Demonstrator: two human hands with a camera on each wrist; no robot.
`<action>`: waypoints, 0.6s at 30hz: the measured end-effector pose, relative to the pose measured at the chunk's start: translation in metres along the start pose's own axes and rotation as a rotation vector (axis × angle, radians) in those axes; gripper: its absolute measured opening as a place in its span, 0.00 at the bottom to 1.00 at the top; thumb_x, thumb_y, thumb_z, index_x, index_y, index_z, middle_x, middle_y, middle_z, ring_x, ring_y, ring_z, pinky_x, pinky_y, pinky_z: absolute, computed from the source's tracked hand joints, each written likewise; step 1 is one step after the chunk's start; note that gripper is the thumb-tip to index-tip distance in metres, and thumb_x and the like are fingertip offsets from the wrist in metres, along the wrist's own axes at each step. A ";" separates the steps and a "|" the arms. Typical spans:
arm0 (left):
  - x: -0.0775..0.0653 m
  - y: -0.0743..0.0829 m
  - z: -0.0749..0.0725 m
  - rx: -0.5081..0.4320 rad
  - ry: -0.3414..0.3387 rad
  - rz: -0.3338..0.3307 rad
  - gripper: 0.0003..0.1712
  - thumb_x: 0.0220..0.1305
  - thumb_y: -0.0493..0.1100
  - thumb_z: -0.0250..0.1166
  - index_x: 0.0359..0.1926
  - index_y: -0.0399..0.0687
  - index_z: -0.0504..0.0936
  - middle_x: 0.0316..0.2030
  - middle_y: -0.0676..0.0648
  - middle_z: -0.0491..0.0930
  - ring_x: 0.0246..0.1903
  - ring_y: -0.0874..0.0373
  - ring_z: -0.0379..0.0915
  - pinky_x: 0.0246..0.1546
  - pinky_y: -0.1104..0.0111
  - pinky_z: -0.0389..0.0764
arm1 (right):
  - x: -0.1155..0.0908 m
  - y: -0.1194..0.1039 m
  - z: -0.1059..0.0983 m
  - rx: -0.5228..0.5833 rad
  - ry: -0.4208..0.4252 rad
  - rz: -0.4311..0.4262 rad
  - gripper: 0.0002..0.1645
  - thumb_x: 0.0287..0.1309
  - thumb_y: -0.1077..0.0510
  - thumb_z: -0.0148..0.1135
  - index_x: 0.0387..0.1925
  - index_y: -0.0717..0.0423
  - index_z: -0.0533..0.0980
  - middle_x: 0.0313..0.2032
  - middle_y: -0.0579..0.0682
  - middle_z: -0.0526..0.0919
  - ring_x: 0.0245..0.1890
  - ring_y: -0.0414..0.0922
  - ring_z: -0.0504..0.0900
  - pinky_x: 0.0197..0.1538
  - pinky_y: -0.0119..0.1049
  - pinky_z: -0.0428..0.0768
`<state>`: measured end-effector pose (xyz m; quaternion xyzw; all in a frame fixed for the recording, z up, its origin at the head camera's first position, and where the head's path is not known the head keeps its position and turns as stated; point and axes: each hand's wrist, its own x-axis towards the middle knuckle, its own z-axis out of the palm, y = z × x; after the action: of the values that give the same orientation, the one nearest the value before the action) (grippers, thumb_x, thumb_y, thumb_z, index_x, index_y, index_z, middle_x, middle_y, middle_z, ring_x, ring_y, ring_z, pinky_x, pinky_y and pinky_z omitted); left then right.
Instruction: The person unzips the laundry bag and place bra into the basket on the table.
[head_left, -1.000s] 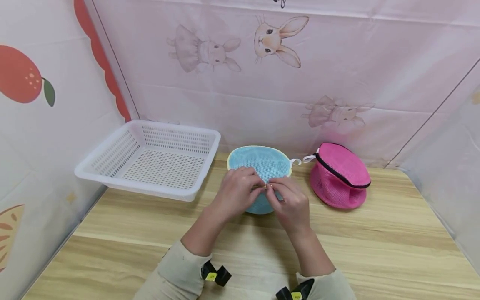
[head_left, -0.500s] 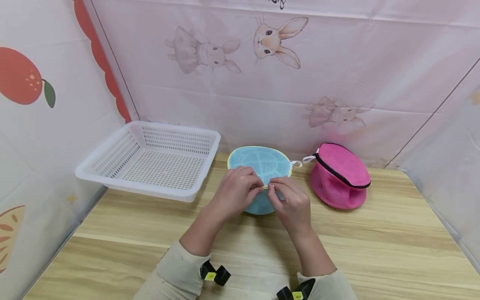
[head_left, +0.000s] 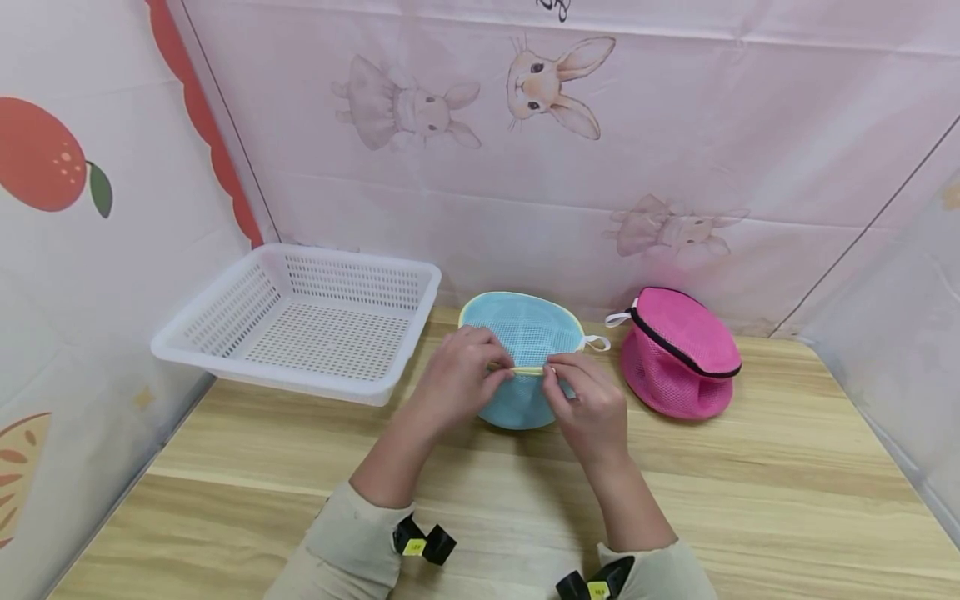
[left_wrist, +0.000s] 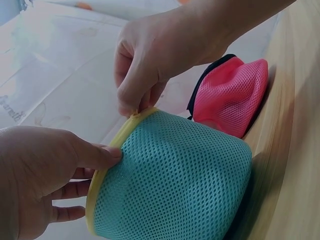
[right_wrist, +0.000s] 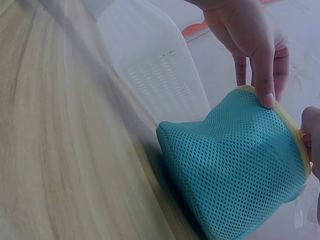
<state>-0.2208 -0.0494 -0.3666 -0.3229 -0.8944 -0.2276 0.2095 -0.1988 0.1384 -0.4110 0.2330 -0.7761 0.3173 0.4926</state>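
A blue mesh laundry bag (head_left: 517, 410) with a yellow zippered rim (head_left: 529, 371) stands on the table in the middle of the head view. On its near side my left hand (head_left: 459, 375) pinches the rim, thumb on the mesh and fingers behind, as the left wrist view shows. Farther right along the same rim, my right hand (head_left: 591, 408) pinches at a small yellow zipper pull (right_wrist: 301, 135), mostly covered by the fingertips. A stretch of yellow edging runs taut between both hands. The bag's white loop (head_left: 597, 342) sticks out at the right.
A pink mesh bag (head_left: 678, 358) with a black zipper stands right of the blue one. To the left is a white perforated plastic basket (head_left: 330, 379). A pink sheet printed with rabbits hangs behind the wooden table (head_left: 480, 508).
My left hand has slid left along the rim and the right hand has shifted slightly right. The gap between them is wider, baring more yellow edging. The blue bag has turned a little.
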 end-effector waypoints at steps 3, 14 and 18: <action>-0.001 -0.001 0.000 -0.005 -0.005 -0.005 0.03 0.54 0.43 0.76 0.30 0.52 0.89 0.31 0.55 0.81 0.37 0.57 0.75 0.44 0.61 0.76 | 0.000 0.001 0.000 0.000 0.000 0.000 0.07 0.54 0.64 0.63 0.26 0.63 0.85 0.32 0.52 0.87 0.35 0.47 0.86 0.43 0.39 0.82; -0.002 -0.001 -0.001 0.001 0.009 0.004 0.03 0.53 0.43 0.76 0.31 0.52 0.89 0.32 0.55 0.81 0.36 0.57 0.76 0.44 0.60 0.76 | -0.003 0.002 0.001 -0.006 0.006 -0.007 0.08 0.55 0.63 0.63 0.26 0.63 0.85 0.32 0.52 0.87 0.35 0.47 0.86 0.44 0.38 0.82; -0.002 -0.002 -0.001 0.015 0.037 0.020 0.06 0.53 0.43 0.76 0.33 0.52 0.89 0.33 0.55 0.82 0.36 0.57 0.77 0.44 0.60 0.76 | -0.003 0.002 0.001 -0.007 0.008 -0.007 0.08 0.55 0.63 0.63 0.27 0.62 0.85 0.32 0.52 0.87 0.35 0.46 0.86 0.44 0.38 0.82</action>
<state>-0.2205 -0.0525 -0.3671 -0.3262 -0.8888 -0.2248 0.2306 -0.1995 0.1390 -0.4146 0.2326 -0.7745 0.3137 0.4975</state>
